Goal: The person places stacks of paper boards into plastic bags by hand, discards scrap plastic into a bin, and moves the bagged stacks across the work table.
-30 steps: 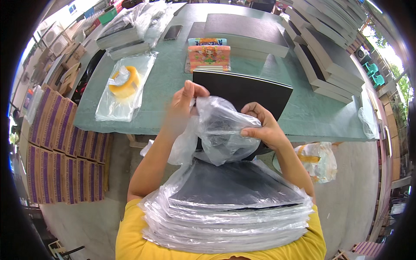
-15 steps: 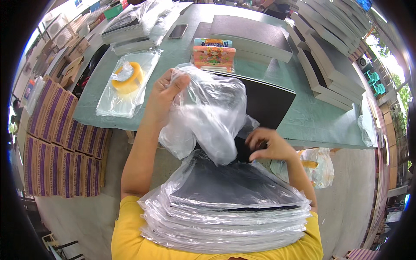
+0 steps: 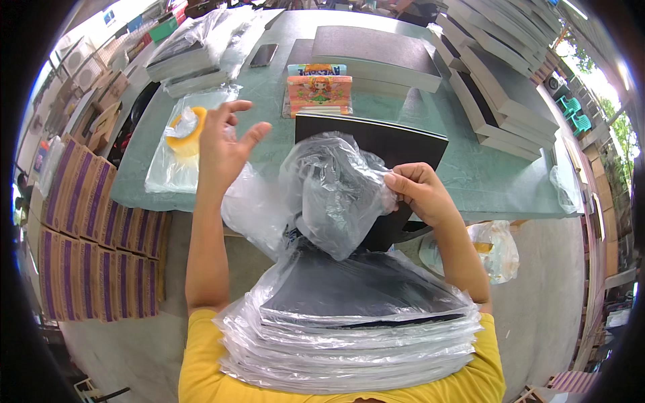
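My right hand [image 3: 418, 193] pinches the right edge of a crumpled clear plastic bag [image 3: 329, 195], which hangs in front of me. My left hand [image 3: 227, 144] is raised with fingers apart, left of the bag and holding nothing. Behind the bag a black board [image 3: 376, 138] leans upright against the table's near edge, its lower part partly hidden. Close to my body lies a pile of dark boards in clear plastic [image 3: 363, 282]. A yellow tape roll [image 3: 185, 138] rests on flat clear plastic bags [image 3: 168, 171] beyond my left hand.
Colourful booklets [image 3: 320, 93] stand on the green table [image 3: 484, 181] behind the black board. Thick stacks of dark-topped boards [image 3: 376, 50] sit at the back and right [image 3: 510, 94]. A phone [image 3: 263, 56] lies back left. Cartons [image 3: 101, 235] are piled on the floor at left.
My left hand has let go of the bag and moved left with its fingers spread. My right hand has risen and taken hold of the bag's right edge. The view has shifted slightly.
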